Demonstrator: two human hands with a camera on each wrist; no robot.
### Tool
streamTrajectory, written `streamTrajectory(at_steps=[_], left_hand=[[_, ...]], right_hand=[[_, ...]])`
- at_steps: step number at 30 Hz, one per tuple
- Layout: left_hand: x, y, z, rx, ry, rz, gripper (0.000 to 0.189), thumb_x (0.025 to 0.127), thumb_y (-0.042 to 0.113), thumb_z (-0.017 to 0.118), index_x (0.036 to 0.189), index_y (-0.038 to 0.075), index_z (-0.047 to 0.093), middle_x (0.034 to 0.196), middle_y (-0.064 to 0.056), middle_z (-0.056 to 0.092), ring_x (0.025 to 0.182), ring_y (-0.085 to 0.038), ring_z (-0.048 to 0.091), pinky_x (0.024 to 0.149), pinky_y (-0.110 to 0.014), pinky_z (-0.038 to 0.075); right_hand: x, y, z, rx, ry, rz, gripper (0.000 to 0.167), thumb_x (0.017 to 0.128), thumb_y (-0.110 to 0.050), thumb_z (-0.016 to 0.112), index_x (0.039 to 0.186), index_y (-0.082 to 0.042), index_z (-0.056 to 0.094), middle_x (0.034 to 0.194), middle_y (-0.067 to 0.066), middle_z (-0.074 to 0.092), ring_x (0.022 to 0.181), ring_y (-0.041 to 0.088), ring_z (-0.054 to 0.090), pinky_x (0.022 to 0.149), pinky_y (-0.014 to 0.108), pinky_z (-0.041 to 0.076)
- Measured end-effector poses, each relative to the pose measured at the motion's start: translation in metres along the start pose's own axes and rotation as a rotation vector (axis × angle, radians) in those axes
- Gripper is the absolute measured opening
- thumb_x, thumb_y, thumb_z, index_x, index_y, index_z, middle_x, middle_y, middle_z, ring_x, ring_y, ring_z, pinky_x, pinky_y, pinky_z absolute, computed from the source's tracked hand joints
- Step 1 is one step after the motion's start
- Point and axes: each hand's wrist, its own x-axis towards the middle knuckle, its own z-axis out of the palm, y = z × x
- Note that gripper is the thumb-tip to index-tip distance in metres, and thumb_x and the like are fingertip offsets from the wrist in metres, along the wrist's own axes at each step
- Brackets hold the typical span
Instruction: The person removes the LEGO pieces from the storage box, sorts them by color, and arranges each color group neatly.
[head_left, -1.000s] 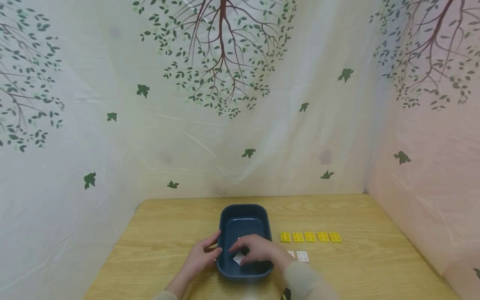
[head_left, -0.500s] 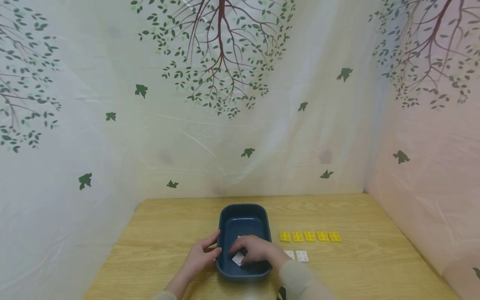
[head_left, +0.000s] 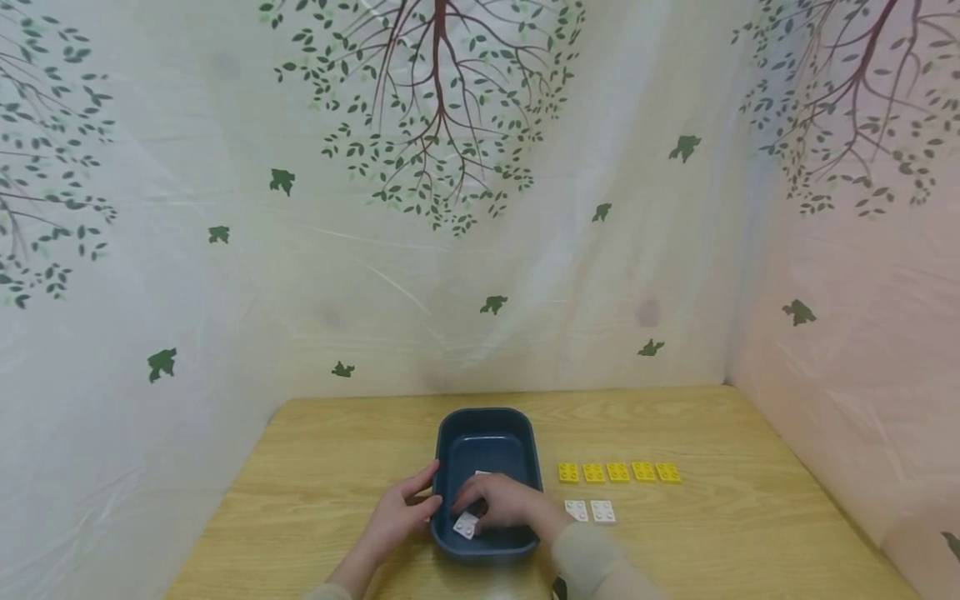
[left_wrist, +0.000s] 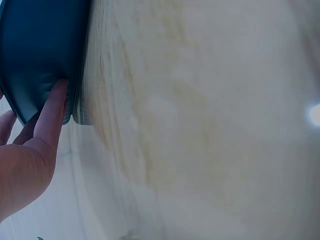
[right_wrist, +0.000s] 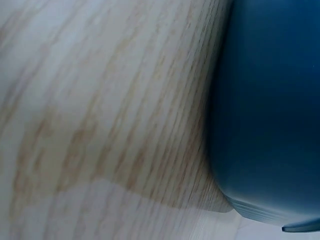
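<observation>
A dark blue tub stands on the wooden table, its long sides running away from me. My left hand rests against its left side, fingers and thumb fairly straight along the wall; the left wrist view shows a finger touching the outside of it. Inside the near half, my right hand pinches a white toy brick with round studs, low over or on the tub's floor. Behind that hand, the edge of another white piece shows; most of it is hidden. The right wrist view has only the tub's outer wall and table.
To the right of the tub, a row of several yellow bricks lies on the table. Nearer me are two white bricks, the left one partly covered by the right wrist. A leaf-printed curtain hangs behind the table.
My right hand has shifted slightly left and nearer inside the tub, the white brick moving and turning a little with it. More of the two white bricks outside shows. My left hand stays put.
</observation>
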Motion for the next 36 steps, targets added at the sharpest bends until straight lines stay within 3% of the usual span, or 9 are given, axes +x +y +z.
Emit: streamTrajectory(at_steps=[26,36], left_hand=[[0.003,0.0,0.001,-0.001,0.013,0.007,0.058,0.097,0.009,0.062,0.15,0.003,0.039,0.148,-0.031,0.039,0.12,-0.044,0.056,0.084,-0.04,0.058],[0.008,0.003,0.005,0.01,0.038,-0.017,0.058,0.097,0.01,0.062,0.15,0.004,0.041,0.148,-0.03,0.039,0.12,-0.042,0.057,0.085,-0.039,0.058]], right_hand=[[0.002,-0.001,-0.003,-0.006,-0.04,-0.057,0.031,0.081,-0.002,0.078,0.109,-0.017,0.078,0.102,-0.015,0.067,0.092,-0.004,0.056,0.081,0.017,0.051],[0.003,0.006,-0.013,0.021,0.003,-0.083,0.03,0.081,-0.006,0.08,0.108,-0.017,0.077,0.1,-0.016,0.066,0.093,-0.003,0.055,0.085,0.019,0.05]])
